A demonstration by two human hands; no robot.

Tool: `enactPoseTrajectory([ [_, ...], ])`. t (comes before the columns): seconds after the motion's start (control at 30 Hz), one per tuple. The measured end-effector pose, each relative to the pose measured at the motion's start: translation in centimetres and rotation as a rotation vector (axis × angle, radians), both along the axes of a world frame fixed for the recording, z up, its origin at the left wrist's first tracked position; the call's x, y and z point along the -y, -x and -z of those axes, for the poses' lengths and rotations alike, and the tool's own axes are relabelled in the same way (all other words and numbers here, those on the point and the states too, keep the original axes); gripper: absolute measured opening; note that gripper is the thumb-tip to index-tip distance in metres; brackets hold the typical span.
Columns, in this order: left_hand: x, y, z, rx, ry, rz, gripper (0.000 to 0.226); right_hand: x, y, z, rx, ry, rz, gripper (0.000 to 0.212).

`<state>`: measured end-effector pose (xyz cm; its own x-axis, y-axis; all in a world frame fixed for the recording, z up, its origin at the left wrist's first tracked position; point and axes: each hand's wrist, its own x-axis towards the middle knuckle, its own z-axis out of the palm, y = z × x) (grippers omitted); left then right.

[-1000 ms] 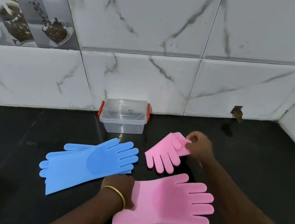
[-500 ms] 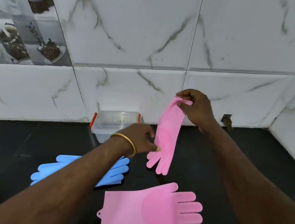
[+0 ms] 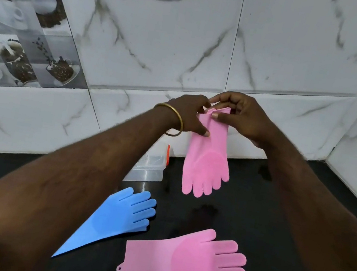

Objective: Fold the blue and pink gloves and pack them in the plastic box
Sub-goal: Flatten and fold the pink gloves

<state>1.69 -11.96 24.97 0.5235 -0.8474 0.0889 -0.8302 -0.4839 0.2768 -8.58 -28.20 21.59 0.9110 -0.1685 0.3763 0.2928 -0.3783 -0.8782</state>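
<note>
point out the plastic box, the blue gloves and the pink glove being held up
Plastic box (image 3: 150, 171): head view, on its clear front wall, right of the forearm.
Blue gloves (image 3: 121, 215): head view, on the top glove's palm.
Held pink glove (image 3: 207, 163): head view, on its palm patch.

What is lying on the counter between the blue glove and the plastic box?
Nothing: the head view shows bare black counter between the blue glove and the plastic box.
</note>
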Motion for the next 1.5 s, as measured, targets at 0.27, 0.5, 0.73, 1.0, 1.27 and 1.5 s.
enactPoseTrajectory([
  [0.27,0.4,0.0,-1.7,-0.071,0.001,0.052,0.034,-1.2,0.4,0.2,0.129,-0.080,0.100,0.031],
  [0.5,0.5,0.6,-4.2,0.461,-0.223,0.017,0.040,-3.1,0.7,0.6,0.187,-0.139,0.300,0.036],
  [0.73,-0.4,1.2,-5.7,0.108,-0.157,0.109,0.010,-10.3,3.0,1.8,0.362,0.015,0.881,0.024],
  [1.0,-4.3,1.6,-6.6,0.084,-0.006,0.351,0.008,-18.1,1.5,8.5,-0.323,-0.334,0.196,0.048],
  [1.27,-13.0,-0.1,-4.4,0.056,0.126,0.467,0.015,-15.7,1.4,10.7,-0.157,-1.121,0.455,0.012],
  [1.5,-19.7,-1.4,3.6,-0.099,0.189,0.484,0.016,-16.5,7.1,14.4,0.065,-1.445,0.571,0.023],
])
